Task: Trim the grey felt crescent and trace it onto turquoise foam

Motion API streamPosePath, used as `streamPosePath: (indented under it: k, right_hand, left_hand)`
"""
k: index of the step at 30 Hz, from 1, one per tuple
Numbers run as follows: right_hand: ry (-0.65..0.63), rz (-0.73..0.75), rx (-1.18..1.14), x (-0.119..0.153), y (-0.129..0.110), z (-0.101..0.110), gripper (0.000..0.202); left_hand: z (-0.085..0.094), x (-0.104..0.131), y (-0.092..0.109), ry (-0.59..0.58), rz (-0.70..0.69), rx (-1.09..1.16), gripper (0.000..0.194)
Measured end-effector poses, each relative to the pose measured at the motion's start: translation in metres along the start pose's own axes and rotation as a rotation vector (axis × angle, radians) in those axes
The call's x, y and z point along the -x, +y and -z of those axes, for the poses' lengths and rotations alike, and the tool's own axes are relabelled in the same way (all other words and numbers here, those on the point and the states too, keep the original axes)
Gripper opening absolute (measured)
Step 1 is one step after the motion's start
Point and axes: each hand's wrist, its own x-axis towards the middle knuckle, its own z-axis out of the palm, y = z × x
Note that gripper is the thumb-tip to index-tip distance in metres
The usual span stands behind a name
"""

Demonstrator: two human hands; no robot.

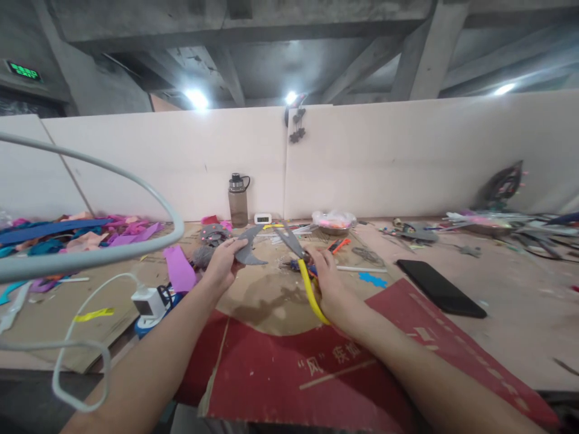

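Observation:
My left hand [227,260] pinches a grey curved piece of felt-like material [249,250], which it holds up over the brown cardboard on the table. My right hand [326,280] is closed around scissors with yellow handles [310,292]. The scissors' blades [289,241] are spread apart and point away, to the right of the grey piece, with a gap between them. Behind my left hand lies a ball of grey yarn [203,256]. A blue cut shape [373,279] rests to the right of my right hand.
A bottle [238,202] and small digital clock [263,219] stand at the back. A black phone [438,286] lies right. Coloured scraps [131,232] cover the left, near a white charger [148,302]. A pale tube [174,232] arcs across the left foreground. Red printed cardboard [280,374] lies in front.

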Motion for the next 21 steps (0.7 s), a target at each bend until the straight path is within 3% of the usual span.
streamPosePath:
  k: [7,13,21]
  right_hand:
    - [-0.033,-0.019,0.302,-0.011,0.004,-0.001,0.041]
    - [-0.110,-0.021,0.555,-0.014,-0.005,0.000,0.047]
    - [-0.196,-0.061,0.655,-0.014,-0.013,0.002,0.050]
  left_hand:
    - [-0.008,0.009,0.002,-0.122,0.074,0.123,0.013]
    - [-0.011,0.014,0.002,-0.194,0.111,0.128,0.013]
    - [-0.011,0.014,-0.003,-0.226,0.133,0.110,0.011]
